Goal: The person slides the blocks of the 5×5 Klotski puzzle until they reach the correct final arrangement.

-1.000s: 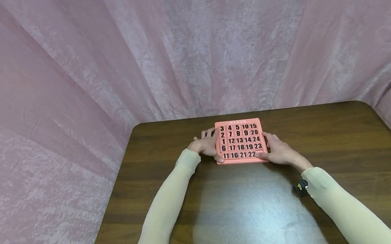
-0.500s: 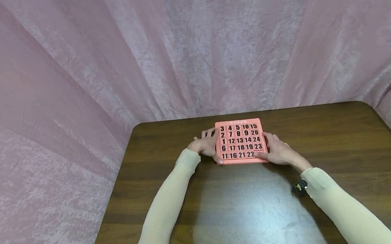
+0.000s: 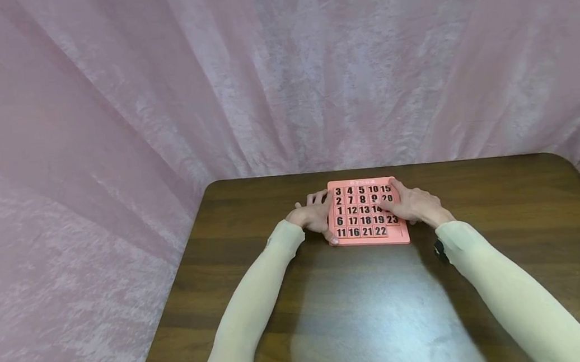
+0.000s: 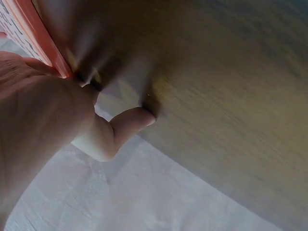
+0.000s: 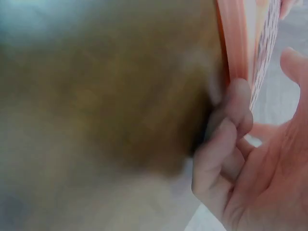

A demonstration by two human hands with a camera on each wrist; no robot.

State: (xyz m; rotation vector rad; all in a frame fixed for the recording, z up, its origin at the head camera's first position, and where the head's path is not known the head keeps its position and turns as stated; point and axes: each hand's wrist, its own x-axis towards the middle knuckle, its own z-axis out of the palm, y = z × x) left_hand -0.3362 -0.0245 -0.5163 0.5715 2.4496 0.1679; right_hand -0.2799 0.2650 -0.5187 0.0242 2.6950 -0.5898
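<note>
A pink sliding number puzzle [image 3: 397,232] lies on the table, its numbered tiles in rows and a vacant slot at the lower right. My left hand [image 3: 315,215] holds its left side, thumb at the near corner and forefinger along the edge. In the left wrist view, the little finger [image 4: 132,122] is out over the wood; that thumb is hidden. Around the right edge of the puzzle [image 5: 236,43] curl the fingers of my right hand [image 3: 419,204]. Its thumb [image 5: 292,67] is raised over the tiles, near 9 and 14; contact cannot be told.
The brown wooden table [image 3: 504,211] reaches back to a pink velvet curtain [image 3: 333,77], which also hangs along the left. A bright glare [image 3: 375,321] lies on the near tabletop. A small dark device [image 3: 440,250] sits at the right wrist.
The bottom row of tiles slid left early on. Since then my right hand has moved up the puzzle's right edge, its thumb leaving the lower right corner. The head view has shifted slightly.
</note>
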